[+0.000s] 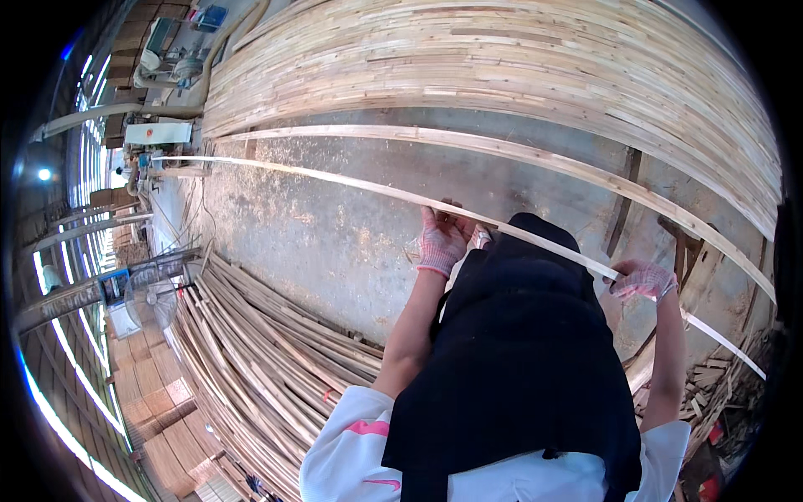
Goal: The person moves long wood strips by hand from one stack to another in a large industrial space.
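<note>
A long, thin wooden strip runs across in front of me, from the far left down to the lower right. My left hand, in a pale fingerless-looking glove with red at the cuff, supports it near the middle, thumb and fingers about its edge. Farther right, my right hand, gloved the same way, is closed round the strip, which continues past it. Just beyond lies a second long wooden board, apart from the one I hold.
Many narrow wooden strips form a broad layer beyond. Long strips are piled at lower left, near a fan and stacked wood. A machine stands far left. Offcuts lie at right; sawdust covers the concrete floor.
</note>
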Demonstrator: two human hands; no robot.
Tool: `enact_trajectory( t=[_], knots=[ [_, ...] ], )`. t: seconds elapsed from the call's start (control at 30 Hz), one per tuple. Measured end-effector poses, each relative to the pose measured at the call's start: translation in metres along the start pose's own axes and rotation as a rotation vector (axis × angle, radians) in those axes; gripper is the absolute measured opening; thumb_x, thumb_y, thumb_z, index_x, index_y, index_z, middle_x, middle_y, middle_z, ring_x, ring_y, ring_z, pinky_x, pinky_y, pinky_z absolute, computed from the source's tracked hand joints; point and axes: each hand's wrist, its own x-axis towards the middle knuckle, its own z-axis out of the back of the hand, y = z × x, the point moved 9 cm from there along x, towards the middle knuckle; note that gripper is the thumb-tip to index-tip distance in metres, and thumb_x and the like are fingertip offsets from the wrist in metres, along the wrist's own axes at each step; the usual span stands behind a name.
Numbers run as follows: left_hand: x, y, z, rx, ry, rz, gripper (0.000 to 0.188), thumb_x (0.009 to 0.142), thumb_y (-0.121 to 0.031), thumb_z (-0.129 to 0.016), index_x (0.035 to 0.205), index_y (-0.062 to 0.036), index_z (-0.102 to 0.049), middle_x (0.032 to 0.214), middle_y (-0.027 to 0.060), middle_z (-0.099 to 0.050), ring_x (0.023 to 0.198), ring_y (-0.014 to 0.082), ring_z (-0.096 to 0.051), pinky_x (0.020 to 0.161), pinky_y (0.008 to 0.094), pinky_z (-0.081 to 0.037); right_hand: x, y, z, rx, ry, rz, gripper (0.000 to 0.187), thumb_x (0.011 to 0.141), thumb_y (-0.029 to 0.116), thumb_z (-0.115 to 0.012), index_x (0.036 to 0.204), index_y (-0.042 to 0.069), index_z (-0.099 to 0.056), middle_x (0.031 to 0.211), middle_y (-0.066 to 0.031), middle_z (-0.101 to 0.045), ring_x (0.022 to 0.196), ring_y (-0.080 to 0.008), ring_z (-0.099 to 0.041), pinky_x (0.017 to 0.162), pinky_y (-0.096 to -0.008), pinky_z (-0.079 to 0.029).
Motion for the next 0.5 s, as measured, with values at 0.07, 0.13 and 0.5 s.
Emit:
enact_trajectory(
  t=[0.07,0.13,0.5],
  knots=[
    [-0.002,0.007,-0.002,-0.066,-0.001,0.001,0.058,0.078,-0.068,-0.051,0.093,-0.0135,-0.064,0.092,0.0023,-0.064,0.092,0.0245,-0.06,0.085,0.0466,-0.049,0.001,-0.004,0.005,0.115,-0.074,0.121,0.038,0.077,0.018,-0.073,0.104,-0.002,-0.056,0.081,-0.0073,-0.061,0.068,-0.0125,-0.056,0.061,-0.0237,-0.046],
    [-0.008,0.009,0.002,-0.038,-0.103,-0.074,0.059,0.079,-0.068,-0.05,0.098,-0.0133,-0.06,0.099,0.0038,-0.061,0.102,0.026,-0.054,0.091,0.0497,-0.044,-0.008,0.0,-0.004,0.054,-0.043,0.056,0.037,0.079,0.024,-0.072,0.1,-0.003,-0.057,0.08,-0.0063,-0.06,0.069,-0.0122,-0.056,0.062,-0.024,-0.046],
    [-0.024,-0.006,-0.019,0.167,0.034,-0.075,0.051,0.084,-0.056,-0.055,0.104,-0.0088,-0.057,0.099,0.0079,-0.061,0.094,0.0248,-0.059,0.082,0.042,-0.049,-0.036,0.117,-0.017,-0.267,-0.388,0.672,0.037,0.085,0.024,-0.066,0.112,-0.001,-0.059,0.103,-0.0103,-0.063,0.104,-0.0181,-0.057,0.094,-0.0304,-0.042]
  ],
)
